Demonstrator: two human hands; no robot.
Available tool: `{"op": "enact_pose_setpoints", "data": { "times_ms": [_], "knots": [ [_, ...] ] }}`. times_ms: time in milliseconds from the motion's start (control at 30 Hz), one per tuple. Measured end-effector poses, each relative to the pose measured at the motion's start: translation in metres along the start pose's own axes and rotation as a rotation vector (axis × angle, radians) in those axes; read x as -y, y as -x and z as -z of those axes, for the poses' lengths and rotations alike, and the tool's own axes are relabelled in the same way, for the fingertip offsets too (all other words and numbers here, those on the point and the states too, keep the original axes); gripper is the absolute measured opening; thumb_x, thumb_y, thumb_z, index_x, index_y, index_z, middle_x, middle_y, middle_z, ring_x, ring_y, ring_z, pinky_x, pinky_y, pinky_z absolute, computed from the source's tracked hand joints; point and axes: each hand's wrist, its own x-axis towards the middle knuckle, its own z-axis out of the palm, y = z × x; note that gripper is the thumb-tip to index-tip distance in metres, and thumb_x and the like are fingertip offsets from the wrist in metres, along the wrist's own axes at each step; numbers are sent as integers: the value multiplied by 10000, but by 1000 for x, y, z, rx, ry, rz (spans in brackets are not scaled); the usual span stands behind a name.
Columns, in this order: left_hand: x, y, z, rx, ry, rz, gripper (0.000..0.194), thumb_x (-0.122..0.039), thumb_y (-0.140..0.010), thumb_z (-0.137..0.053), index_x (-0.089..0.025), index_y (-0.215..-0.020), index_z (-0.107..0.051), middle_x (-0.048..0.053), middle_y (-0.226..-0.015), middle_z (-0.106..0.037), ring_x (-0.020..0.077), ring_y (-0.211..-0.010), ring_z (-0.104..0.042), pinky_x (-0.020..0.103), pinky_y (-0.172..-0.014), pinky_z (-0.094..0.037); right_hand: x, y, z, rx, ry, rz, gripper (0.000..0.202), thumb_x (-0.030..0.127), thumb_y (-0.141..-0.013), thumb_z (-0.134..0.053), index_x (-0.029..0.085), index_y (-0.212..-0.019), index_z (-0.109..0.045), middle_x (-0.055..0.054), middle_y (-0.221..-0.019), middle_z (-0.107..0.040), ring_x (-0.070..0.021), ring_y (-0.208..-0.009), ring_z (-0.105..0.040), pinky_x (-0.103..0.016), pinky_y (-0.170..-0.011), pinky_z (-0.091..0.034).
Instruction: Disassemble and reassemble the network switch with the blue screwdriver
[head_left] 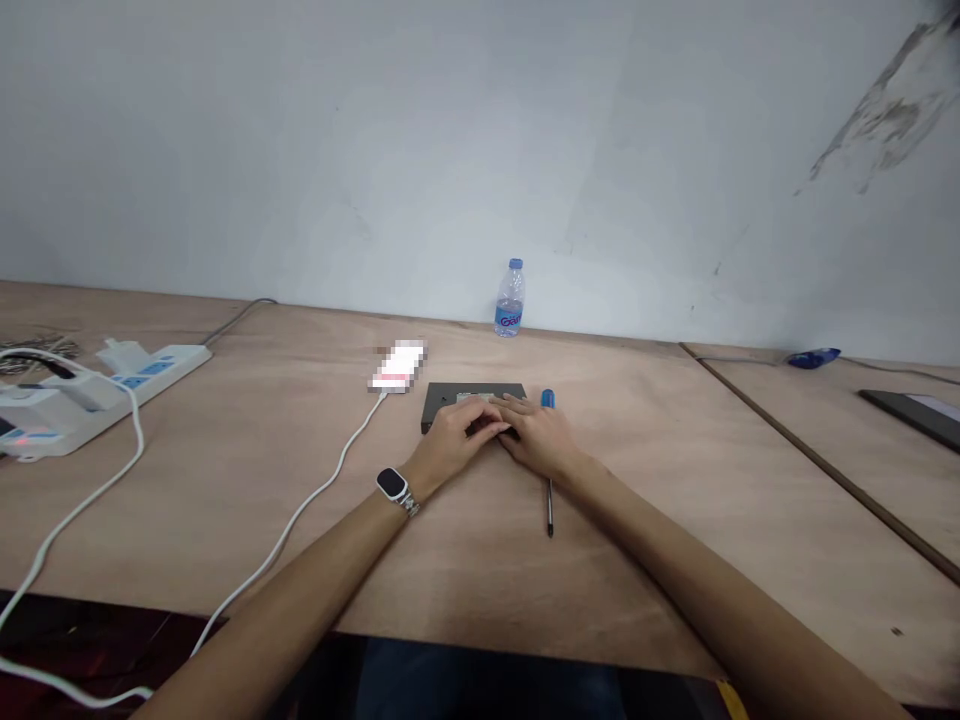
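Note:
A dark flat box (435, 402) with a pale label on its top lies on the wooden table. My left hand (454, 432), with a watch on the wrist, rests at the box's front edge, its fingers curled toward the thumb; what lies between them is hidden. My right hand (541, 432) lies over the box's right part with fingers stretched out, touching my left fingertips. A screwdriver (548, 399) with a blue handle lies just right of the box, partly under my right hand, its shaft pointing toward me.
Behind the box a water bottle (509, 305) stands by the wall. A phone (399, 366) on a white cable (328, 482) lies to the left. A white power strip (169, 370) is at the far left. A blue object (814, 358) and a dark flat device (911, 415) lie at the right.

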Motion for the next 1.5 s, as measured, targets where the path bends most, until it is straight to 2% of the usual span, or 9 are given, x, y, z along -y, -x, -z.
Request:
{"op": "enact_pose_setpoints", "data": {
  "times_ms": [300, 433, 567, 667, 733, 933, 1067, 1300, 1500],
  "knots": [
    [10, 2, -4, -25, 13, 0, 141, -271, -950, -640, -207, -990, -758, 46, -986, -781, 183, -907, -722, 305, -853, -551, -10, 12, 10, -18, -203, 36, 432, 264, -904, -597, 239, -1334, -636, -56, -1409, -638, -252, -1334, -567, -381, -1056, -473],
    [10, 1, -4, -20, -30, 44, 161, -283, -956, -630, -213, -1007, -766, 41, -983, -792, 188, -892, -732, 309, -845, -557, -10, 19, 35, -138, -145, -220, 194, 230, -872, -550, 207, -959, -721, -54, -942, -768, -222, -939, -698, -299, -779, -490],
    [12, -3, -8, 30, -18, 79, 167, -289, -963, -620, -217, -998, -766, 29, -978, -791, 181, -884, -731, 298, -830, -548, -10, 31, 53, 123, -51, -536, 204, 329, -821, -584, 199, -680, -654, -46, -681, -694, -188, -630, -615, -283, -555, -336],
    [16, -9, -14, 44, -24, 87, 159, -289, -958, -625, -216, -983, -763, 24, -979, -786, 181, -895, -725, 299, -833, -539, -10, 39, 51, 384, -87, -569, 232, 365, -782, -620, 195, -627, -651, -65, -660, -689, -189, -600, -600, -283, -545, -317],
    [21, -15, -18, 33, -41, 98, 153, -285, -951, -630, -213, -970, -764, 28, -987, -787, 191, -910, -724, 310, -852, -536, -9, 41, 45, 434, -92, -570, 193, 346, -761, -630, 194, -649, -669, -74, -685, -703, -197, -614, -613, -282, -548, -322],
    [38, -28, -23, -53, -34, 148, 166, -307, -940, -639, -206, -957, -769, 37, -984, -790, 199, -899, -724, 319, -860, -538, -8, 30, 33, 287, -31, -649, 274, 392, -837, -560, 168, -752, -693, -127, -761, -729, -222, -657, -646, -285, -553, -312],
    [34, -23, -22, -74, 4, 117, 166, -334, -930, -657, -211, -949, -766, 35, -973, -785, 191, -889, -714, 303, -818, -532, -12, 28, 28, 215, -76, -679, 341, 389, -909, -475, 164, -749, -676, -133, -778, -732, -210, -665, -637, -278, -546, -302],
    [8, -15, -17, 45, 43, 85, 160, -336, -922, -673, -203, -887, -754, 24, -869, -769, 163, -776, -682, 273, -719, -497, -13, 24, 17, 199, -71, -614, 348, 333, -956, -448, 166, -776, -695, -133, -824, -746, -208, -708, -658, -270, -559, -290],
    [6, -12, -17, 137, 98, 170, 210, -390, -895, -697, -188, -854, -737, 25, -836, -746, 160, -754, -651, 267, -692, -483, -15, 17, 18, 154, -95, -657, 416, 362, -981, -399, 163, -759, -688, -122, -775, -725, -187, -626, -605, -272, -540, -272]
  ]
}}
